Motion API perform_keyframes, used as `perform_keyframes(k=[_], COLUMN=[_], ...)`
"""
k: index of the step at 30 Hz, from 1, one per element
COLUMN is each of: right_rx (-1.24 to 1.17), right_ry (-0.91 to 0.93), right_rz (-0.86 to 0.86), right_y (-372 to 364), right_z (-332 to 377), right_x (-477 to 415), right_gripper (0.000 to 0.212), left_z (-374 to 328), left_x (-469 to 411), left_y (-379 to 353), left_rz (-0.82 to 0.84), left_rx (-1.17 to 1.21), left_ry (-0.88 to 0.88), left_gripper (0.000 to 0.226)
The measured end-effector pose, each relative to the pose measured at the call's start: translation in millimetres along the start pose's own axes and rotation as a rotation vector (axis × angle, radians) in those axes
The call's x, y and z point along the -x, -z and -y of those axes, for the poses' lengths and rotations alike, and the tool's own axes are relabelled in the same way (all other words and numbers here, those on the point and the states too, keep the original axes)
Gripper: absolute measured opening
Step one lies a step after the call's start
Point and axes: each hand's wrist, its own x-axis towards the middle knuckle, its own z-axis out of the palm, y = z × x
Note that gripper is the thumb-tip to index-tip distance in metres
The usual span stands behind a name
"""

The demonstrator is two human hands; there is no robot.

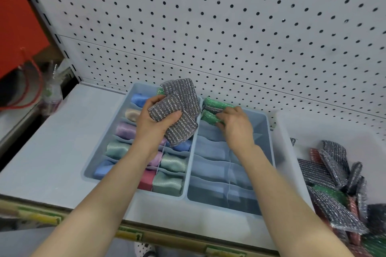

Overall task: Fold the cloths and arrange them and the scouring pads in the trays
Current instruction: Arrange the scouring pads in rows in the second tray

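left hand [154, 125] grips grey scouring pads [179, 98] — likely light, springy, non-slip; clamp flat faces | right hand [236, 125] pinches green pads [208, 118], just right of the left hand — squashy, seat edgewise

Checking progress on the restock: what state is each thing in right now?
Left tray: compartments filled with folded cloths.
Right tray: mostly empty; pads only at far end.
Grey pads: held up in left hand.
Green pads: standing in right tray, gripped by right hand.
Loose pads: heaped, unsorted, at right.
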Motion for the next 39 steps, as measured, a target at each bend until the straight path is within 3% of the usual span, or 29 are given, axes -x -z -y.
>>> perform_keyframes(k=[4, 7, 9, 12, 16, 19, 21, 24, 26, 31, 35, 39], right_rx=[-0.102, -0.16, -0.4, -0.996, -1.199, -1.328, -1.16, -0.724, -0.577, -0.256, -0.091, -0.128], right_ry=[0.002, -0.059, -0.17, -0.295, -0.321, -0.451, -0.459, -0.327, -0.258, -0.064, 0.084, 0.07], right_rz=[-0.174, -0.117, -0.109, -0.027, 0.096, -0.113, -0.186, -0.023, 0.053, 0.014, -0.006, -0.074], right_y=[2.1, 12.5, 32.7, 67.1, 76.7, 83.0, 83.2, 68.8, 54.8, 26.6, 1.9, 1.7], right_z=[3.4, 9.8, 18.5, 38.6, 45.5, 25.3, 4.7, -12.0, -8.7, 9.6, 18.5, 19.9], right_x=[0.2, -1.3, -7.5, -16.3, -14.4, -11.1, -6.8, 6.7, 13.4, 10.7, 8.6, 9.0], right_gripper=[0.018, 0.009, 0.014, 0.018, 0.02, 0.018, 0.018, 0.025, 0.025, 0.028, 0.027, 0.036], left_z=[-1.1, -1.0, -2.3, -4.4, -4.9, -7.1, -7.9, -6.1, -3.6, -1.5, -4.1, -3.2], left_x=[-0.2, 0.3, 1.3, 3.3, 6.9, 6.7, 5.1, 4.5, 5.6, 10.2, 13.4, 16.9], left_y=[-2.1, -3.0, -3.7, -6.2, -9.6, -6.8, -1.2, 5.8, 6.9, 5.0, 5.0, 4.1], left_rz=[0.014, 0.045, 0.085, 0.169, 0.201, 0.108, 0.053, 0.026, 0.014, 0.037, 0.081, 0.119], left_rx=[-0.013, -0.033, -0.04, -0.101, -0.184, -0.141, -0.112, -0.081, -0.066, -0.026, -0.042, -0.048], left_ry=[-0.01, -0.016, -0.035, -0.058, -0.085, -0.092, -0.08, -0.051, -0.037, 0.041, 0.062, 0.059], left_gripper=[0.05, 0.051, 0.052, 0.055, 0.06, 0.057, 0.055, 0.053, 0.051, 0.052, 0.054, 0.056])
